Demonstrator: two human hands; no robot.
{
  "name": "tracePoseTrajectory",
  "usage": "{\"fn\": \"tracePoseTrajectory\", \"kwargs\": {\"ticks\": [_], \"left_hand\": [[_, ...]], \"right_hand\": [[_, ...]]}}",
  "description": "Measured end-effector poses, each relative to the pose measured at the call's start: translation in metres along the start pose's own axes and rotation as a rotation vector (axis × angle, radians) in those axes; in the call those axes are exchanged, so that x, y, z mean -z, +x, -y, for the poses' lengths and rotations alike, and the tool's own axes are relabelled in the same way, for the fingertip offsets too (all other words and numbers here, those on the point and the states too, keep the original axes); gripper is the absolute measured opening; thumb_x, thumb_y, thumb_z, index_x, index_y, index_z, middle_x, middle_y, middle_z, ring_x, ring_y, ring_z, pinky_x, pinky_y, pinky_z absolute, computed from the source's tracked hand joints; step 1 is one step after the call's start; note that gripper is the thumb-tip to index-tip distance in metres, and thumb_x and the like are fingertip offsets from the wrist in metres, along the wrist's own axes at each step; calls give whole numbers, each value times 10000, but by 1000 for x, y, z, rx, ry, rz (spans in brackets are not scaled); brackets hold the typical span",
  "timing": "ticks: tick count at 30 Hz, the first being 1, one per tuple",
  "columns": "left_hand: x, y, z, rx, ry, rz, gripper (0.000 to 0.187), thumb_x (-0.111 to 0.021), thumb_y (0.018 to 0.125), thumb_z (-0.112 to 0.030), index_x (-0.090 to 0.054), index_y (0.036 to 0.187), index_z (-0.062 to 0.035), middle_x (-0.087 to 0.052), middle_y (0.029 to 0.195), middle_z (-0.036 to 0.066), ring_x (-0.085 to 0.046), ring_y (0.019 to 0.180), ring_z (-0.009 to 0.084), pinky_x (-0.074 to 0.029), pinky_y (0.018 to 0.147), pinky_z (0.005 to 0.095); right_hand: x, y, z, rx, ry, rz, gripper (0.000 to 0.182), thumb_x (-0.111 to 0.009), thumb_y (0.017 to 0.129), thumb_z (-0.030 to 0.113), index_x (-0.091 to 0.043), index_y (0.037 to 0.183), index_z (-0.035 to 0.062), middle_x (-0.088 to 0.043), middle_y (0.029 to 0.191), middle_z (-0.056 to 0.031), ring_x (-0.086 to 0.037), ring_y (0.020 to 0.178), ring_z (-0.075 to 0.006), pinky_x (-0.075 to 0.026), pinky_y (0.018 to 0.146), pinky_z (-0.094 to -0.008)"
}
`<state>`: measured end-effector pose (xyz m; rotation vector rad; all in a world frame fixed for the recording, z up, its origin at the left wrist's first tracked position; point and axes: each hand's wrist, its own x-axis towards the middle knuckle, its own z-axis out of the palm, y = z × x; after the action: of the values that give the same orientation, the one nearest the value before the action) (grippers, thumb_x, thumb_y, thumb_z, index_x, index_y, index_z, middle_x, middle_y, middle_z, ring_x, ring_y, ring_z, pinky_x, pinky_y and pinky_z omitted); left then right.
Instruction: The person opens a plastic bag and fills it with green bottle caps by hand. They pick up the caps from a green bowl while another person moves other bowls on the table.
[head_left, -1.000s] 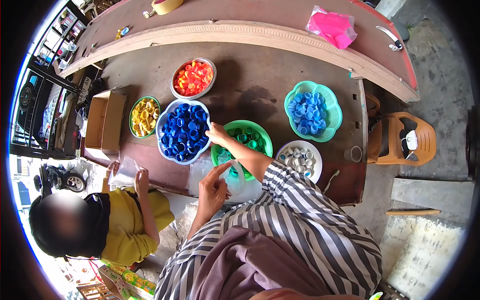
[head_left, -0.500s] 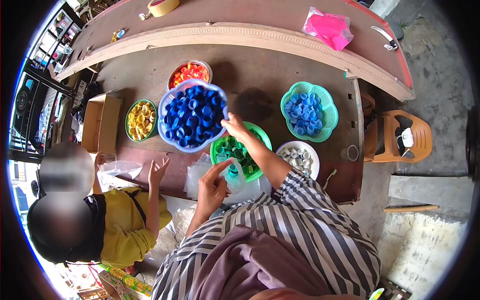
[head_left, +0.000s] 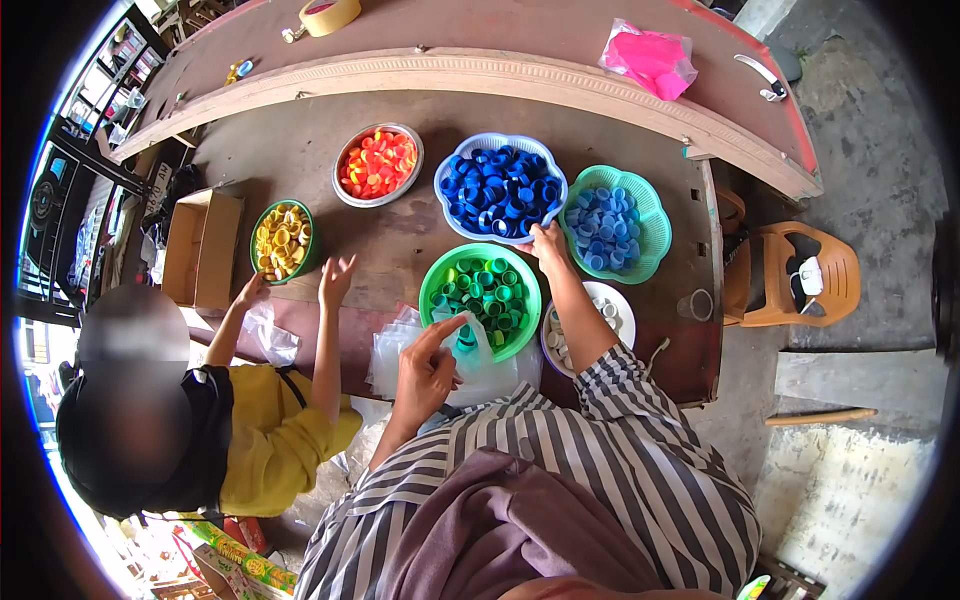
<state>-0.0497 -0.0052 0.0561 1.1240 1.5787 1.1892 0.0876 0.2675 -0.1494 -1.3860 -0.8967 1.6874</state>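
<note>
With my right hand (head_left: 546,246) I grip the near rim of a scalloped light-blue basket (head_left: 447,212) full of dark blue bottle caps (head_left: 500,185). My left hand (head_left: 425,375) is closed on the opening of a clear plastic bag (head_left: 478,338), which hangs over the near edge of a green basket (head_left: 535,308). Green bottle caps (head_left: 490,290) fill that basket. To the right of the light-blue basket stands a mint-green basket (head_left: 655,250) of pale blue caps. A white bowl (head_left: 626,318) with white caps lies partly hidden under my right forearm.
A steel bowl (head_left: 340,192) holds orange and red caps. At left, a co-worker's hand (head_left: 252,290) touches a green bowl (head_left: 312,245) of yellow caps; the other hand (head_left: 336,282) is spread. A cardboard box (head_left: 200,250) and clear plastic cup (head_left: 697,305) stand near the sides.
My right hand has moved the light-blue basket rightward, from beside the yellow caps to behind the green basket. My left hand stays put. The co-worker's hands have shifted toward the yellow caps.
</note>
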Motion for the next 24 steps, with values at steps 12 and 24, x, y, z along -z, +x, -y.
{"fn": "tracePoseTrajectory", "kwargs": {"ticks": [12,24], "left_hand": [[15,-7,12,20,-28,-107,516,-425,784,110,-578,1260,-16,-650,1024,107,-592,531,72,-489,462,216],[18,-4,6,-24,13,-168,512,-413,787,92,-588,1253,-28,-639,1080,183,-619,524,102,-508,467,213]], "right_hand": [[28,-60,-17,215,-1074,200,638,-706,793,301,-472,1291,-22,-577,1172,-285,-578,1096,-414,-475,928,-449],[23,-112,-42,952,-1302,445,386,-745,710,81,-665,1088,96,-578,1027,-73,-556,975,-275,-470,838,-391]]}}
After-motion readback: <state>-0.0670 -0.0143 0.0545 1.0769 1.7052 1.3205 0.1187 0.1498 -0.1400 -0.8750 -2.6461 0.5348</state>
